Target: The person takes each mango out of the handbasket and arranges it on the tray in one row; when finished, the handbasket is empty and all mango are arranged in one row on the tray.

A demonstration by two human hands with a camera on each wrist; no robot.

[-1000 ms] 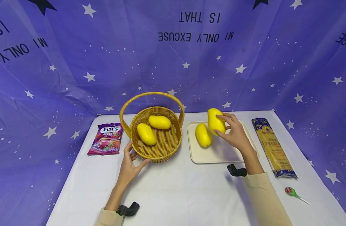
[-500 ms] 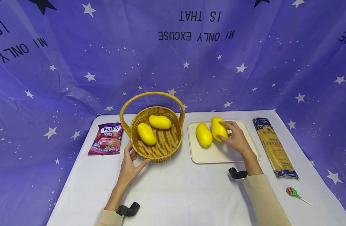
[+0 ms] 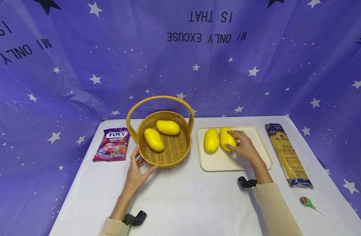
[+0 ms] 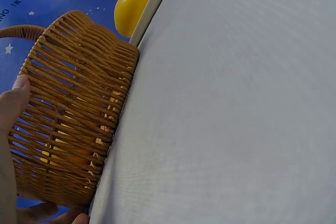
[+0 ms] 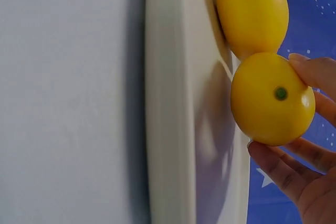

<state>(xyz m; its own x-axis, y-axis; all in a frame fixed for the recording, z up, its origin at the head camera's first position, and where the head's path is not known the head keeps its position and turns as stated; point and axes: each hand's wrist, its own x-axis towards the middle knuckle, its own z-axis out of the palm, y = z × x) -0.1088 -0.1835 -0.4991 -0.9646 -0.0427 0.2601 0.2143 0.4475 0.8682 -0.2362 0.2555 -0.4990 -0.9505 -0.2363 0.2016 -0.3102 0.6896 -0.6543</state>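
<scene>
Two yellow mangoes, one at the back (image 3: 168,127) and one at the left (image 3: 154,140), lie inside a round wicker basket (image 3: 171,159) with a tall arched handle. My left hand (image 3: 135,175) holds the basket's near left side; the left wrist view has the thumb (image 4: 18,98) against the woven wall (image 4: 73,93) and fingertips low by its base. Over a cream tray (image 3: 210,164), my right hand (image 3: 242,146) grips a third mango (image 3: 227,139) between thumb and fingers. Its green-dotted end (image 5: 273,103) faces the right wrist camera. Another mango (image 3: 211,140) rests on the tray just left of it.
Left of the basket lies a purple bag of Fox's candy (image 3: 113,145). A long pack of pasta (image 3: 289,155) is right of the tray, with a lollipop (image 3: 311,205) nearer the front. Behind the white table (image 3: 180,203) hangs a purple star-patterned cloth (image 3: 174,65).
My right hand has lowered the gripped mango onto the tray area, beside the other one, which has turned slightly. The left hand and basket have stayed put.
</scene>
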